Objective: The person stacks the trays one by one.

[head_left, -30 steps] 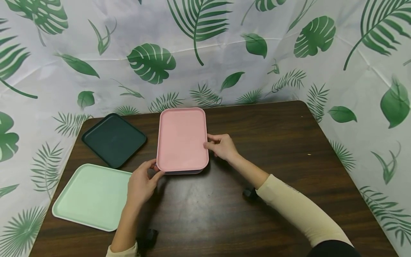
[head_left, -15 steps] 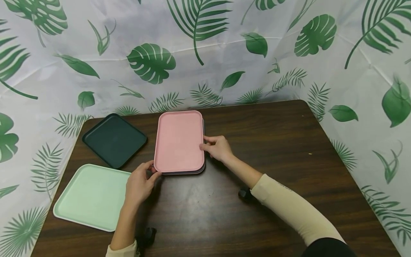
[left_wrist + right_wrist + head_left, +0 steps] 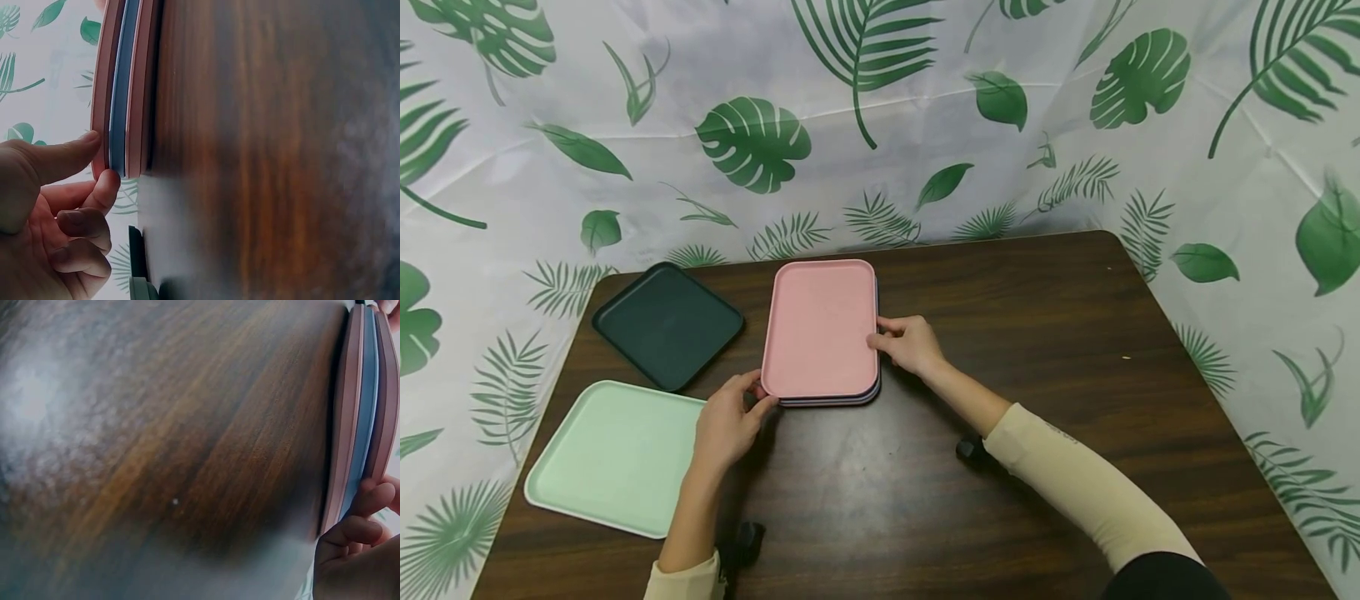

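Observation:
A pink tray [image 3: 822, 329] lies on top of a small stack near the back of the table. Under it the left wrist view shows the edge of a blue tray [image 3: 119, 134], then another pinkish tray [image 3: 137, 134] lowest against the tabletop. My left hand [image 3: 727, 425] holds the top tray's near left corner, thumb on its edge and fingers around the corner. On the opposite side, my right hand [image 3: 912, 343] pinches the right edge, its thumb over the rim. The right wrist view shows its curled fingers [image 3: 359, 531] against the stacked edges.
To the left of the stack a dark green tray [image 3: 667, 327] lies turned cornerwise. A light green tray [image 3: 613, 458] lies nearer, partly behind my left forearm. The brown wooden table [image 3: 1037, 333] ends at a leaf-print cloth [image 3: 895, 100] hanging behind it.
The top pink tray shifted left and slightly nearer, then a little right and back, now lying almost flush over the trays below. Both hands moved with it, keeping their hold.

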The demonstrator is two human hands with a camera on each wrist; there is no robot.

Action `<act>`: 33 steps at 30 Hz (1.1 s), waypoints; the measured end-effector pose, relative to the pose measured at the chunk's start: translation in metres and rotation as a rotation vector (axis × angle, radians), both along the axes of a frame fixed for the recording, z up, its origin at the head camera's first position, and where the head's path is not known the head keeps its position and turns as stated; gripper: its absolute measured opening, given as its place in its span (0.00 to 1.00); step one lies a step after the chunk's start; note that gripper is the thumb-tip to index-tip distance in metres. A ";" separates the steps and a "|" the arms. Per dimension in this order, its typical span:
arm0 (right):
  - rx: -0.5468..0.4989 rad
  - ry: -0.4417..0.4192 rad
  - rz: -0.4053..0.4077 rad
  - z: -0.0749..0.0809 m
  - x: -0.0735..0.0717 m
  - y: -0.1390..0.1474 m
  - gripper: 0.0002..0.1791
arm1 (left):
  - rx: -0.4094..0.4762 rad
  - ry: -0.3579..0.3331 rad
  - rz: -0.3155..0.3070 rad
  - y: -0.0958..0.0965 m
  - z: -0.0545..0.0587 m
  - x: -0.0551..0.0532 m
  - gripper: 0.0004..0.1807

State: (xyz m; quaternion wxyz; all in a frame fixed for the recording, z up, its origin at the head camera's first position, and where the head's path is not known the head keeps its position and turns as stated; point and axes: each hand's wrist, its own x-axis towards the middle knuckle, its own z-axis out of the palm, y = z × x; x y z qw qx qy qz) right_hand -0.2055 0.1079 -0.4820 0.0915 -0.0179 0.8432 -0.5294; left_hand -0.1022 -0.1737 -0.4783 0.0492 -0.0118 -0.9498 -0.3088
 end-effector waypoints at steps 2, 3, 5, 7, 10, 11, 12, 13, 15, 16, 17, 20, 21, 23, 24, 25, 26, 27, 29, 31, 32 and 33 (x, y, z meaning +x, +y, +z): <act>0.011 0.006 0.002 -0.001 0.000 0.001 0.24 | -0.005 -0.003 0.001 0.001 0.000 0.000 0.18; 0.014 0.007 0.003 -0.001 0.000 0.001 0.24 | -0.008 -0.005 0.001 0.001 0.000 0.001 0.18; 0.022 0.007 0.004 -0.001 0.000 0.001 0.24 | -0.016 -0.010 0.002 0.002 0.000 0.001 0.19; 0.026 0.004 0.003 -0.001 0.001 0.002 0.24 | -0.024 -0.019 0.003 0.003 0.000 0.001 0.19; 0.030 -0.003 -0.001 -0.002 0.001 0.002 0.24 | -0.035 -0.027 0.002 0.003 0.000 0.001 0.20; 0.033 -0.003 -0.001 -0.002 0.001 0.002 0.24 | -0.036 -0.030 0.003 0.003 0.000 0.001 0.20; 0.036 -0.002 -0.002 -0.002 0.001 0.002 0.24 | -0.037 -0.032 0.004 0.003 0.000 0.001 0.20; 0.040 -0.002 -0.002 -0.002 0.001 0.002 0.23 | -0.037 -0.033 0.005 0.003 0.000 0.001 0.20; 0.048 0.001 -0.003 -0.002 0.001 0.002 0.23 | -0.039 -0.035 0.005 0.003 0.000 0.001 0.21; 0.051 0.003 -0.004 -0.002 0.001 0.001 0.23 | -0.041 -0.036 0.006 0.003 0.000 0.001 0.21; 0.054 0.006 -0.004 -0.002 0.001 0.001 0.23 | -0.043 -0.037 0.007 0.003 0.000 0.001 0.22; 0.055 0.009 -0.005 -0.002 0.002 0.001 0.23 | -0.044 -0.039 0.011 0.003 0.000 0.002 0.22; 0.053 0.009 -0.004 -0.002 0.002 0.001 0.23 | -0.043 -0.040 0.012 0.003 0.000 0.002 0.22; 0.049 0.012 0.000 -0.002 0.002 0.001 0.23 | -0.040 -0.043 0.015 0.004 0.000 0.002 0.22; 0.046 0.013 0.002 -0.002 0.002 0.002 0.23 | -0.037 -0.044 0.016 0.004 0.000 0.002 0.23; 0.044 0.016 0.005 -0.002 0.002 0.002 0.24 | -0.035 -0.045 0.017 0.004 0.000 0.002 0.23; 0.044 0.020 0.008 -0.002 0.002 0.002 0.24 | -0.033 -0.046 0.017 0.004 0.001 0.002 0.23; 0.044 0.023 0.012 -0.002 0.002 0.003 0.24 | -0.031 -0.047 0.017 0.004 0.001 0.002 0.23; 0.051 0.029 0.021 -0.003 0.003 0.003 0.24 | -0.029 -0.049 0.016 0.004 0.001 0.003 0.23; 0.060 0.034 0.029 -0.003 0.003 0.003 0.25 | -0.027 -0.054 0.015 0.004 0.001 0.003 0.23; 0.064 0.035 0.033 -0.004 0.003 0.003 0.25 | -0.026 -0.058 0.015 0.004 0.001 0.003 0.23; 0.066 0.035 0.036 -0.004 0.003 0.003 0.25 | -0.025 -0.062 0.015 0.004 0.001 0.004 0.23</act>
